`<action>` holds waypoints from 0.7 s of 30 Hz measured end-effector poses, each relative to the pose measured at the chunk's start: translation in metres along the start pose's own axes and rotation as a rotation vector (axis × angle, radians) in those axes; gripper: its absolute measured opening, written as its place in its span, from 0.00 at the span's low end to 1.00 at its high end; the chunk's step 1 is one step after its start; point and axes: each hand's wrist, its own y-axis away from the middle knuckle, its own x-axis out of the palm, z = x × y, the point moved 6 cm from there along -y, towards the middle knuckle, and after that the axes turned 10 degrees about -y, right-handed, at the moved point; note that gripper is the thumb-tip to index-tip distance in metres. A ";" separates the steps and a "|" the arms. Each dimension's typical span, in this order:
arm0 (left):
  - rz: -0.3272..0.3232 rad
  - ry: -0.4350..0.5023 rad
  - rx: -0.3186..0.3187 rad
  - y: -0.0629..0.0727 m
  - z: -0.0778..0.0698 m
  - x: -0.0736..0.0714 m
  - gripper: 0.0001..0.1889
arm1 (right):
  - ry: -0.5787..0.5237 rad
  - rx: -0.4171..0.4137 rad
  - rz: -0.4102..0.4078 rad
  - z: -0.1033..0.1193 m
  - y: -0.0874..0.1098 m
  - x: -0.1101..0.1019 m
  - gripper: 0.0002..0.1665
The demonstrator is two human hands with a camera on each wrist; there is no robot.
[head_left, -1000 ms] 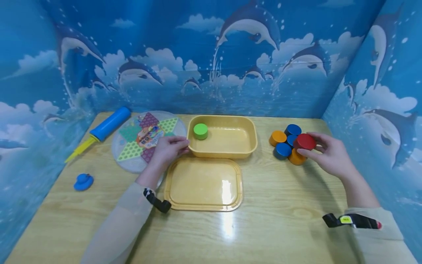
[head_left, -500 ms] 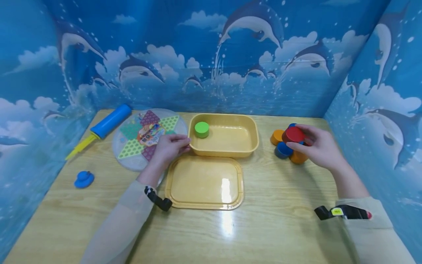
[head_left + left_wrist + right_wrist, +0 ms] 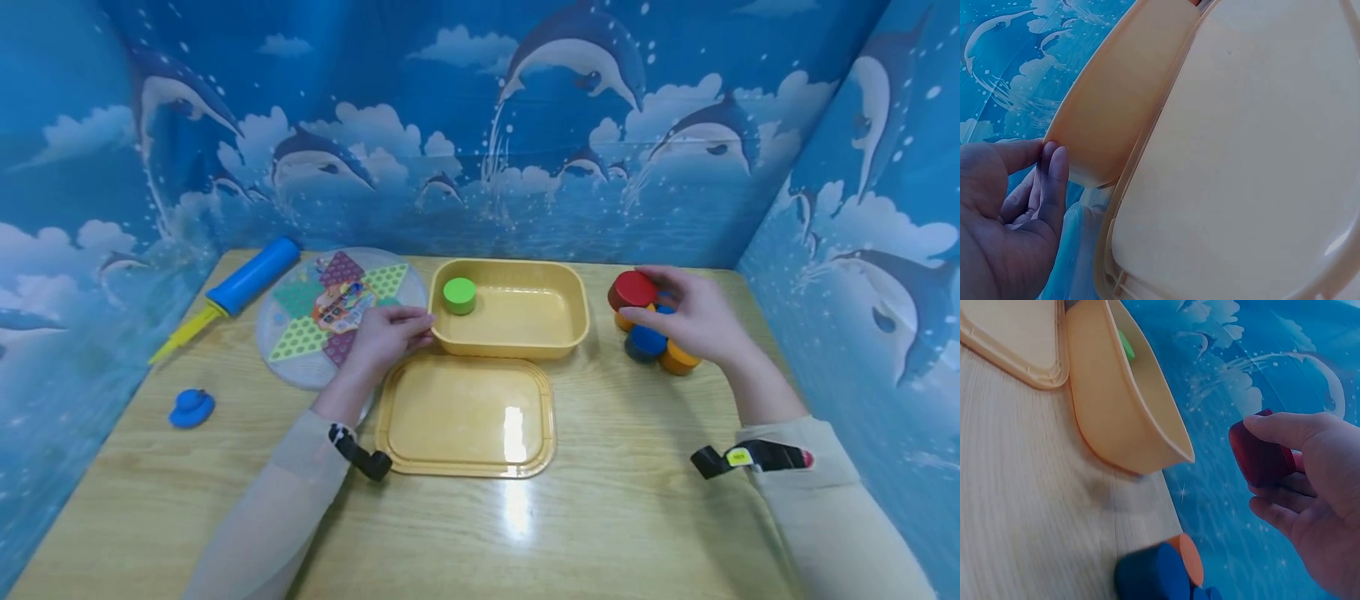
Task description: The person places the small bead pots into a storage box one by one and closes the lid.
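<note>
In the head view my right hand [image 3: 693,312] holds a red cylindrical block [image 3: 632,290] between thumb and fingers, above a cluster of blue [image 3: 645,342] and orange blocks [image 3: 679,358]. The right wrist view shows the same red block [image 3: 1261,450] raised off the table. My left hand [image 3: 390,337] pinches the left edge of a yellow plastic box [image 3: 517,348]; in the left wrist view, thumb and fingertips meet at the corner of its rim. Inside the box, at its left end, sits a green block [image 3: 459,296]. Part of the cluster is hidden behind my right hand.
A yellow lid [image 3: 465,417] lies in front of the box. Left of it are a round game board [image 3: 300,340] with a star pattern, a blue pump with a yellow nozzle [image 3: 255,275] and a small blue hat-shaped piece [image 3: 192,408]. Dolphin-print curtain stands behind and at right.
My right hand has carried the red block leftward over the cluster, toward the box. The left hand keeps its grip on the box edge.
</note>
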 end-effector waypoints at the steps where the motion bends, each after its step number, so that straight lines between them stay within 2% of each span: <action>1: 0.001 0.001 -0.002 0.000 0.000 0.000 0.17 | 0.002 0.001 0.005 0.003 -0.003 0.003 0.43; 10: -0.001 0.029 -0.013 -0.002 0.002 -0.001 0.16 | -0.023 -0.098 0.065 0.027 -0.031 0.032 0.37; 21: 0.014 0.044 -0.016 -0.005 0.004 -0.001 0.17 | -0.067 -0.103 0.175 0.036 -0.062 0.069 0.38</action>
